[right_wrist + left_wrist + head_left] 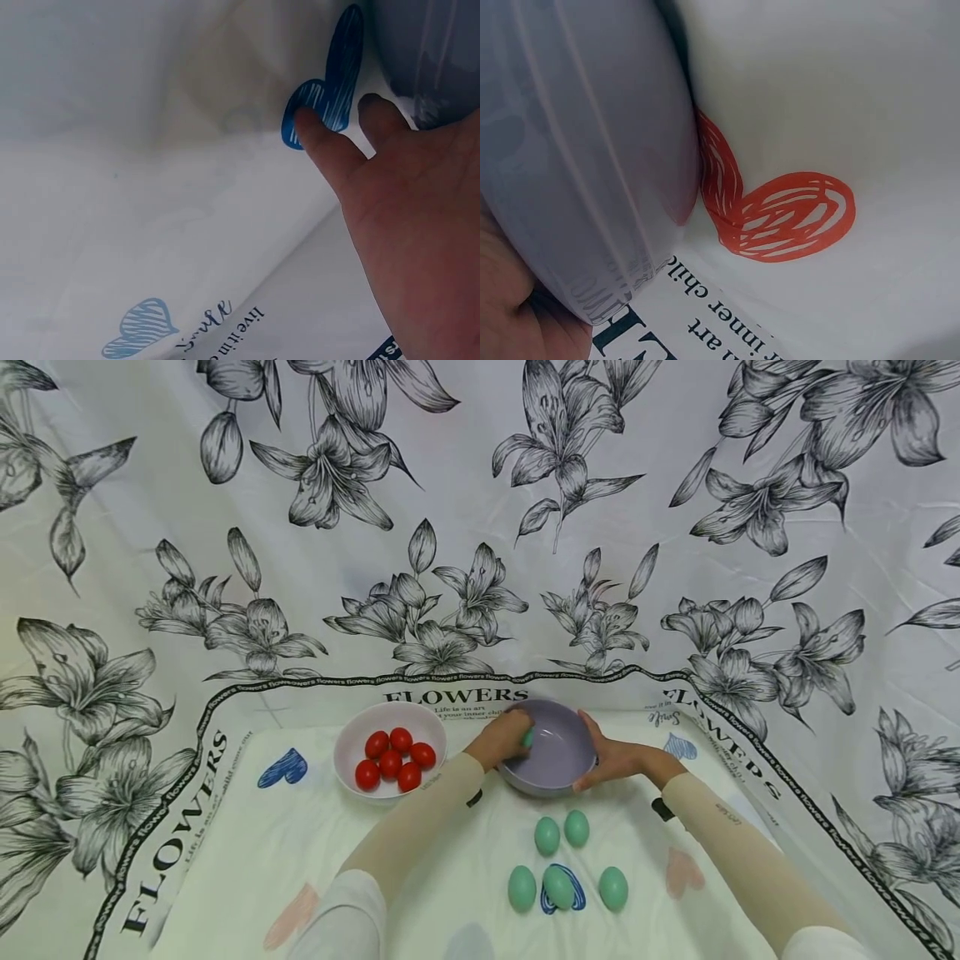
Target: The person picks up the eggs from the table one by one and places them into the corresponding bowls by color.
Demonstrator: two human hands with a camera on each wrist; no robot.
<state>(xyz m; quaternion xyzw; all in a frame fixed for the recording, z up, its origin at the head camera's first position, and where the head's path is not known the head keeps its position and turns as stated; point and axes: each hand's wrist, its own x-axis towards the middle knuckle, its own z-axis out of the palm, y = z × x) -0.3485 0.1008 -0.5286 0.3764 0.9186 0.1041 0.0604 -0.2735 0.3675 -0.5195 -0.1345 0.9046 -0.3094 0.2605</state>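
Note:
A purple bowl (551,747) stands toward the back of the cloth-covered table. My left hand (506,739) reaches over its left rim with a green egg (528,738) in the curled fingers, most of the egg hidden by them. On the bowl's right side my right hand (618,758) rests with fingers spread along the outer wall, thumb by the near edge. In the right wrist view, two straight fingers (326,146) of that hand point away from the bowl. The left wrist view shows the bowl's outer wall (592,150) close up. Several green eggs (558,887) lie loose in front.
A pale pink bowl (352,735) with several glossy red egg-shaped pieces (390,764) stands left of the purple bowl. The white cloth (247,860) bears printed hearts and lettering. Behind the table hangs a flower-patterned curtain (465,485).

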